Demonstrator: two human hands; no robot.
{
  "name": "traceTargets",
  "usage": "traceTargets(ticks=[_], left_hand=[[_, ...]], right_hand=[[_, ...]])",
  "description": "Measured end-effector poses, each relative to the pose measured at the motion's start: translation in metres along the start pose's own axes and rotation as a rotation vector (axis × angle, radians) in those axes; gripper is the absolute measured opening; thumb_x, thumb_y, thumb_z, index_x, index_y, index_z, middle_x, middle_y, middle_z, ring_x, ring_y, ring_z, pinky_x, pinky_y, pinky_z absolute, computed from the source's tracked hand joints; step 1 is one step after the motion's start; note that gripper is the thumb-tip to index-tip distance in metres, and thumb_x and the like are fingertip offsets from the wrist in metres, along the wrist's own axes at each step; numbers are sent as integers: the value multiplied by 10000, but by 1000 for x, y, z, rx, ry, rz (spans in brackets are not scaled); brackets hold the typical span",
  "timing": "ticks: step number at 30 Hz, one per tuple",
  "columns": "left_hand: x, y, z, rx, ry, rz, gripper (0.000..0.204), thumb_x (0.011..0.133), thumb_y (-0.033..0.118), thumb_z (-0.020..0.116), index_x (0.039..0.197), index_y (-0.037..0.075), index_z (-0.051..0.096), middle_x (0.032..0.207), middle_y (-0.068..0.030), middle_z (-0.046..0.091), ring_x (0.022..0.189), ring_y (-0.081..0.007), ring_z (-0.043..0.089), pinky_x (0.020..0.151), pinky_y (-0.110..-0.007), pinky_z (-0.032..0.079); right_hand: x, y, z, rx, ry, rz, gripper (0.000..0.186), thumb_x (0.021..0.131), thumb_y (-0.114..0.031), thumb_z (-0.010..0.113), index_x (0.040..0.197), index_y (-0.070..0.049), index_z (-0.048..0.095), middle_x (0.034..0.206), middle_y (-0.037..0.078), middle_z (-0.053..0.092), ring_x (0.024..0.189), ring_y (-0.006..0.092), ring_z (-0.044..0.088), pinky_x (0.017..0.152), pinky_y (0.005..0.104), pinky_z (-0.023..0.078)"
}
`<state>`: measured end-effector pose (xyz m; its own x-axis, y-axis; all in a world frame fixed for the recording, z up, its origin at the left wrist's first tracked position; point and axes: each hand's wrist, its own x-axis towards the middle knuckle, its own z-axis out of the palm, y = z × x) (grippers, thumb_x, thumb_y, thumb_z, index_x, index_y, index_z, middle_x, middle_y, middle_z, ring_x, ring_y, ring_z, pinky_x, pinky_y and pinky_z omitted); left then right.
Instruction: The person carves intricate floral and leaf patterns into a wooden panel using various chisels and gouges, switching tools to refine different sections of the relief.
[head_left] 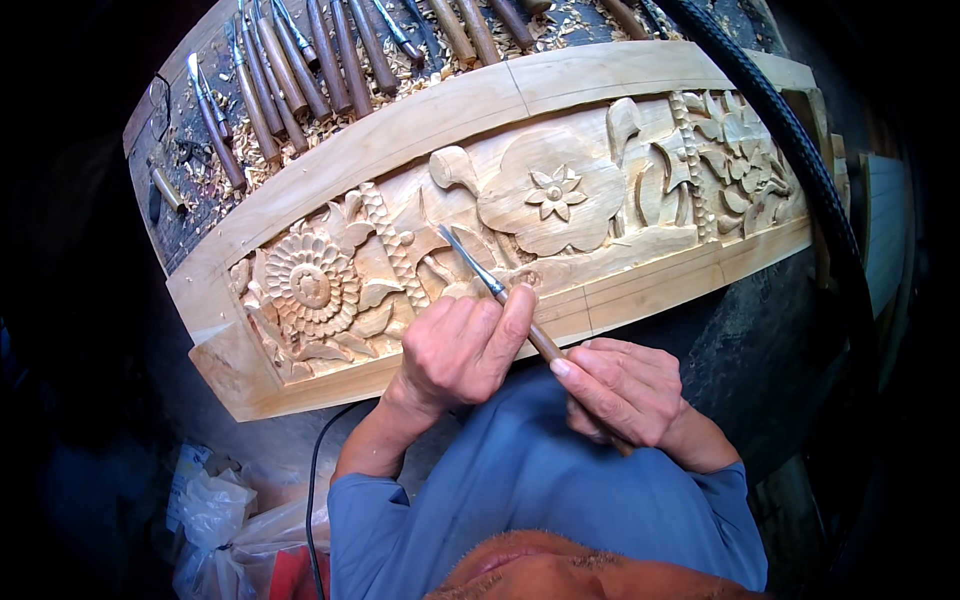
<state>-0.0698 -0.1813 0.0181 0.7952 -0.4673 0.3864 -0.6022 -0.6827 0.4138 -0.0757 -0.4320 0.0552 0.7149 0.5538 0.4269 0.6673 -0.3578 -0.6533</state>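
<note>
A carving chisel [478, 268] points up and to the left, its metal blade resting over the carved wooden panel [600, 75]. My right hand [630, 390] is wrapped round the brown wooden handle near its lower end. Farther up the tool, my left hand [460, 350] is closed, with thumb and finger gripping it near the ferrule. The blade's tip lies beside unfinished-looking leaf relief, right of a beaded strip [395, 245]. A large many-petalled flower [310, 287] is carved at the panel's left. A smaller flower [555, 193] sits on the smooth raised shape in the middle.
Behind the panel, several wood-handled chisels [285, 70] lie in a row among wood shavings [215, 180] on a dark worktop. A thick black braided hose [790, 130] hangs across the right side. Plastic bags [215, 520] and a thin black cable [315, 480] are at lower left.
</note>
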Motion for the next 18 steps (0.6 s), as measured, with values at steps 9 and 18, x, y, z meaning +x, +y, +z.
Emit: traceTargets(ticks=[9,18], left_hand=[[-6,0,5,-58,35,14,333,922,75,765,1233,-43,783,714,2,489,574,-132,517,528,-330,373],[-1,1,0,-4,3,-7,366,903,76,765,1250,-41,775,721,-12,497,576,-147,525,522,-338,388]], right_hand=[[11,-17,-14,-40,-45,4,380,869,13,799,1238,101,781,994,183,791,806,273,797,748,374,704],[0,1,2,-16,9,-28,357,884,16,787,1232,93,774,969,186,789,813,300,814,796,418,732]])
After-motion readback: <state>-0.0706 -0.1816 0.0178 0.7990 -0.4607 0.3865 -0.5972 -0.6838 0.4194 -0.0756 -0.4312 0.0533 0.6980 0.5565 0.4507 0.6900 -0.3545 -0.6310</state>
